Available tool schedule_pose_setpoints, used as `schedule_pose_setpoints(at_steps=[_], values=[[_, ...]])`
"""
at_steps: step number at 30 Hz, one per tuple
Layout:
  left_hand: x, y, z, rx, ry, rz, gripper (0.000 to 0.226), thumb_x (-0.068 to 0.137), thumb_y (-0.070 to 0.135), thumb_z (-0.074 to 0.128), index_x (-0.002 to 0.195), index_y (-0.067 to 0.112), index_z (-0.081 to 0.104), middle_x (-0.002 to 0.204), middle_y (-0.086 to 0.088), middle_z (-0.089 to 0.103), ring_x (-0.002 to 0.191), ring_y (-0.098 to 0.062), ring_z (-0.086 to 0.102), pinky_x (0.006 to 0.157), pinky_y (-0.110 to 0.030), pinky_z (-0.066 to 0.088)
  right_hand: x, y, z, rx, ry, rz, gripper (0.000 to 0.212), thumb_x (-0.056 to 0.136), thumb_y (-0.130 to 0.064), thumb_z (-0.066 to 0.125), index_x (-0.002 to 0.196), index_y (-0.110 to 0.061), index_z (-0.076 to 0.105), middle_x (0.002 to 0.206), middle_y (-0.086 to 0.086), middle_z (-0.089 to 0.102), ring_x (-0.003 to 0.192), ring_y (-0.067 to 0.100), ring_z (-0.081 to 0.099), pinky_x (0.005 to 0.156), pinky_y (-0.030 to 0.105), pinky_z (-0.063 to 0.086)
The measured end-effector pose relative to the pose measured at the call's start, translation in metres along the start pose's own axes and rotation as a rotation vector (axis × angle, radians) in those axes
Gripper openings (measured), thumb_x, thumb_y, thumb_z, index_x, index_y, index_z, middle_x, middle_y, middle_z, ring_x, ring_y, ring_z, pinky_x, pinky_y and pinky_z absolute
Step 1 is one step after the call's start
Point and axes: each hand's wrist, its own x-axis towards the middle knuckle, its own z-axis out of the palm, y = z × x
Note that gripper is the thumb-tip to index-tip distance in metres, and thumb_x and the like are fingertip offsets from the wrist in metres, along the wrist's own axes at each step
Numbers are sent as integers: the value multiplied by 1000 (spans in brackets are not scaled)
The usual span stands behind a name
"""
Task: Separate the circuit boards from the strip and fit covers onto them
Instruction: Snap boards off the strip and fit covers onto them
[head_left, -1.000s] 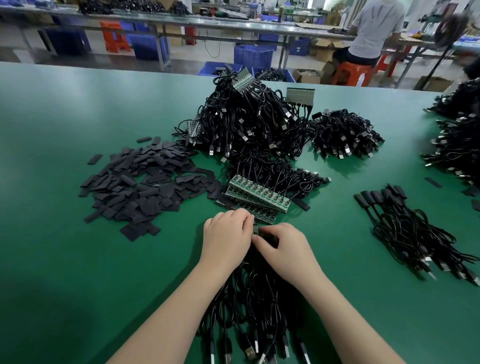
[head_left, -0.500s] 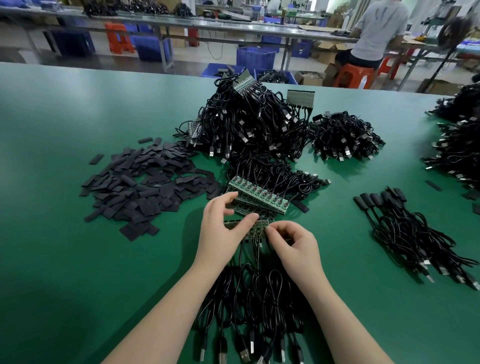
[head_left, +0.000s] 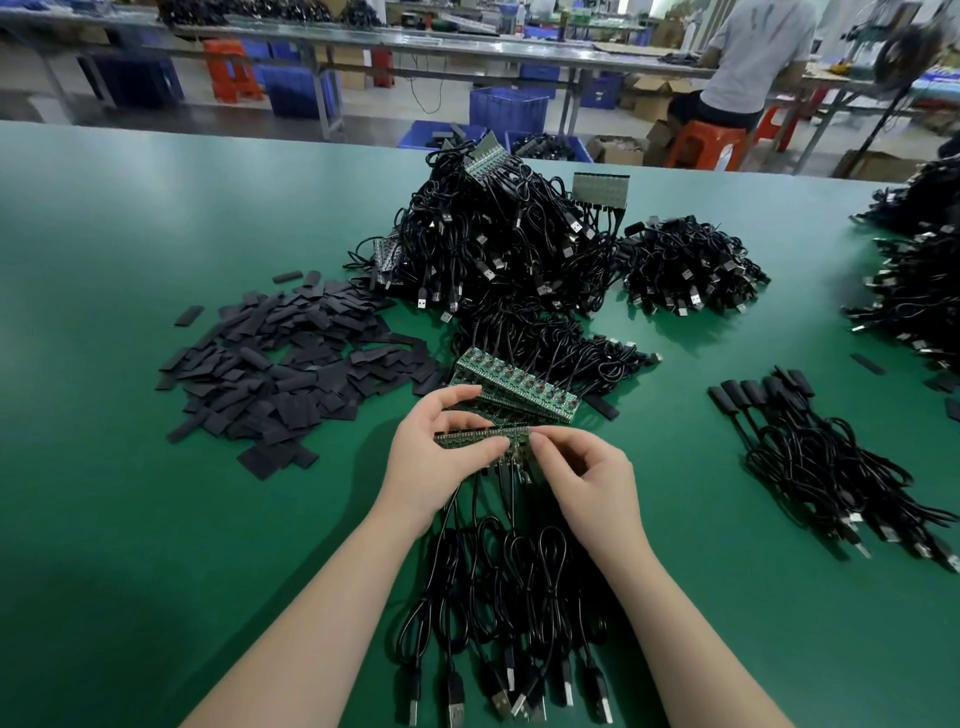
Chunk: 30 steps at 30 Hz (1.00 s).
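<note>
I hold a green strip of circuit boards edge-up just above the table, with black USB cables hanging from it toward me. My left hand pinches the strip's left part between thumb and fingers. My right hand pinches the board at the strip's right end. Just behind my hands lie more strips of boards with cables. A heap of flat black covers lies to the left.
A big pile of cabled strips rises at the table's middle, a smaller cable bundle to its right. Covered cables lie at right, more cable heaps at the far right edge. A person sits at a bench beyond.
Both hands lifted the strip off the table from a low, fingers-curled press. The strip now stands raised on edge and its cables hang stretched out below.
</note>
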Motion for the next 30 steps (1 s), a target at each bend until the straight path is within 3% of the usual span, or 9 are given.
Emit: schedule_pose_setpoints(at_steps=[4,9,12,15,19,22,26,30], values=[[1,1,0,5,-3,4,52,71,24,86,111,45,60,94,21,71,96,13,58,84,-17,33,-2,4,-4,-242,-21,26,17,83,-29,76,100,-33,75,77,-15,69,72,0,61,69,17,48],[2,0,-6,32,-25,21,51,71,22,86,111,42,62,103,22,69,102,12,57,86,-13,35,2,-4,-8,-464,-164,7,25,82,-29,76,107,-24,76,92,-5,68,92,14,62,85,28,48],[1,0,-6,177,-10,61,46,73,23,84,110,40,63,109,22,64,99,10,57,79,-5,40,0,-6,-11,-524,-127,17,23,85,-27,71,106,-21,76,94,1,68,96,21,61,81,29,46],[-1,1,-5,373,4,155,33,79,30,77,107,43,64,109,33,56,106,16,48,85,-6,36,-3,-6,-16,-618,-125,61,37,86,-33,72,121,-21,69,93,-4,63,93,20,60,80,31,46],[-4,4,-1,505,-134,287,28,82,46,71,109,39,70,112,26,62,111,7,49,95,-15,37,-2,-2,-26,-555,-130,133,40,85,-21,71,125,-22,67,81,-16,63,83,11,60,73,22,42],[-7,4,4,660,-259,352,31,84,52,66,109,37,72,116,22,63,113,1,49,98,-24,40,-3,2,-35,-397,-26,185,22,86,-18,69,106,-26,75,71,-16,67,66,-3,59,57,8,36],[-7,3,5,666,-294,342,20,88,44,65,104,35,75,114,19,65,111,-4,52,97,-33,44,-1,5,-52,-275,155,184,23,87,-14,68,85,-36,73,74,-16,70,63,-4,60,59,17,42],[-6,3,4,698,-365,350,21,88,51,62,103,42,74,115,21,64,111,-2,48,97,-29,40,1,8,-61,-296,212,204,27,88,-12,70,98,-37,66,98,-16,67,71,5,61,63,26,45]])
